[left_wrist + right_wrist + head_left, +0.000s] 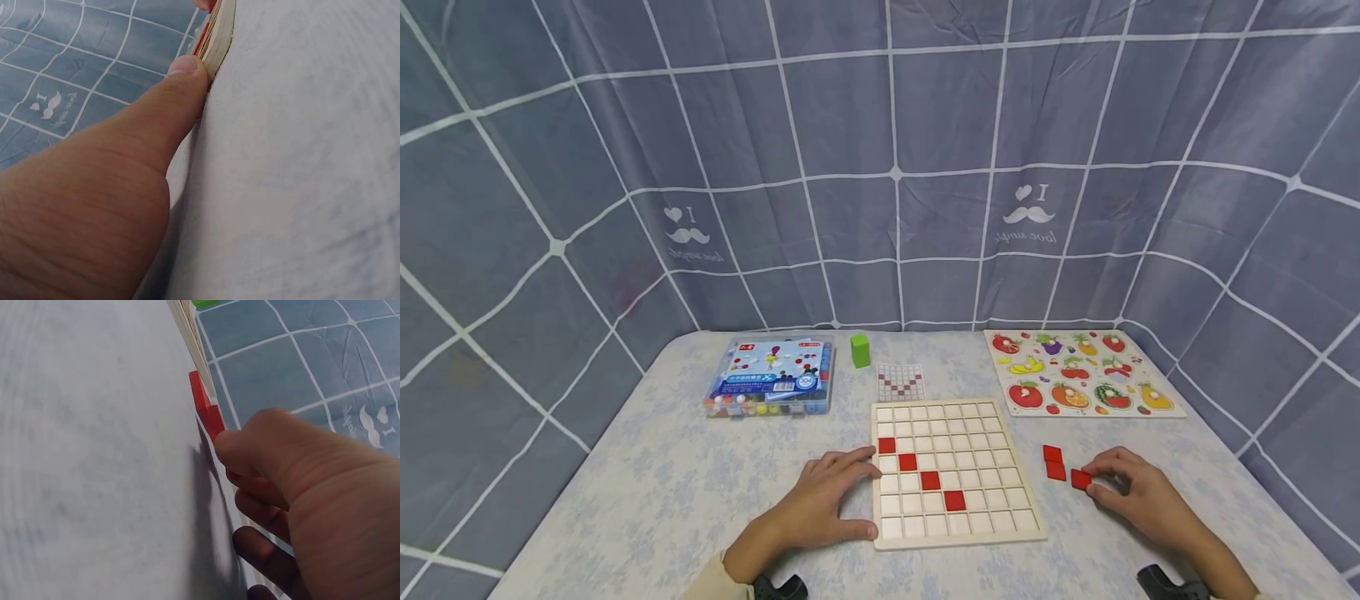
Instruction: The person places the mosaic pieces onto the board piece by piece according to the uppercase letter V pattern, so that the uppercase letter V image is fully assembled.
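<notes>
Head view: right hand (pixel 1142 497) pinches a red tile (pixel 1080 479) beside the grid board (pixel 961 460)

Closest to the camera, the left hand (pixel 827 506) rests along the board's left edge, thumb at the near corner, fingers spread and gripping nothing. The right hand has the tile between thumb and forefinger; I can't tell whether it is off the cloth. That tile sits off the board's right side, so the right hand is the nearer one, and I judge the leftward gap to be what the move turns on. The tile looks square, so I read no long axis. Two loose tiles (pixel 1055 472) lie between it and the board, where four set tiles (pixel 930 480) run diagonally.

My left wrist view shows the board's side face against the thumb, which the head camera hides; the right wrist view shows red tiles edge-on.

Just beyond the board I see a pattern card (pixel 901 382), with a fruit puzzle (pixel 1052 379) right, a clear box (pixel 771 375) left, a green block (pixel 861 351) standing farther back, then the curtain (pixel 947 217).
</notes>
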Demonstrator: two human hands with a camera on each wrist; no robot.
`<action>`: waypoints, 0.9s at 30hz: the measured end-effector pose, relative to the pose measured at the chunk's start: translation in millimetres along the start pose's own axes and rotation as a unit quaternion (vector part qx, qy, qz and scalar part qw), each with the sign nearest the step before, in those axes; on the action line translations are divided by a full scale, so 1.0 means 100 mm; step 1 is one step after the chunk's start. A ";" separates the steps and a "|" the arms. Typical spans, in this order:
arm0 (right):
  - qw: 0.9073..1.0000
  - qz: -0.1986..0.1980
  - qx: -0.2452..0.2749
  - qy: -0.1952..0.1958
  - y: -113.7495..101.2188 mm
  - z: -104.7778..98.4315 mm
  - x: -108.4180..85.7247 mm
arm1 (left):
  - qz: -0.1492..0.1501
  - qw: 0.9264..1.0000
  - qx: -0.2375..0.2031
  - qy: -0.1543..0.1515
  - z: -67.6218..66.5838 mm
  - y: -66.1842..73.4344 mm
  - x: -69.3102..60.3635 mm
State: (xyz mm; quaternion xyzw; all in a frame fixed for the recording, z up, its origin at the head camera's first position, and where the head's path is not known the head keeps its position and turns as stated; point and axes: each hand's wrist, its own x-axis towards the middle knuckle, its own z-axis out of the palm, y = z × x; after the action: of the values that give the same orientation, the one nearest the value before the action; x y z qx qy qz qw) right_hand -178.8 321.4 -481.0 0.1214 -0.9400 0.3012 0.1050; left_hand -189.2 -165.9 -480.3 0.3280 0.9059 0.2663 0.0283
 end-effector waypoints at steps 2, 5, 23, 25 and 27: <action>1.000 -0.001 -0.002 0.002 -0.01 0.00 0.00 | -0.001 1.000 0.000 -0.001 0.00 0.01 0.00; 1.000 0.000 -0.004 0.007 -0.04 0.00 0.01 | -0.002 1.000 0.000 -0.003 -0.01 0.01 0.00; 0.986 -0.141 0.084 -0.019 -0.47 0.28 0.31 | 0.002 1.000 0.005 -0.003 -0.01 -0.01 0.01; 0.983 -0.147 0.101 -0.043 -0.53 0.33 0.37 | 0.003 1.000 0.005 -0.004 -0.01 -0.01 0.01; 0.981 -0.143 0.110 -0.073 -0.60 0.38 0.42 | 0.002 1.000 0.004 -0.005 -0.01 -0.01 0.00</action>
State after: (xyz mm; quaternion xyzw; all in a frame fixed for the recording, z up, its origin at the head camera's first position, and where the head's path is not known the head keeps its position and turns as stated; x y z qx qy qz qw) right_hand -206.0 244.7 -467.0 0.2865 -0.8794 0.3747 0.0643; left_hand -190.4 -166.8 -480.2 0.3312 0.9063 0.2609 0.0305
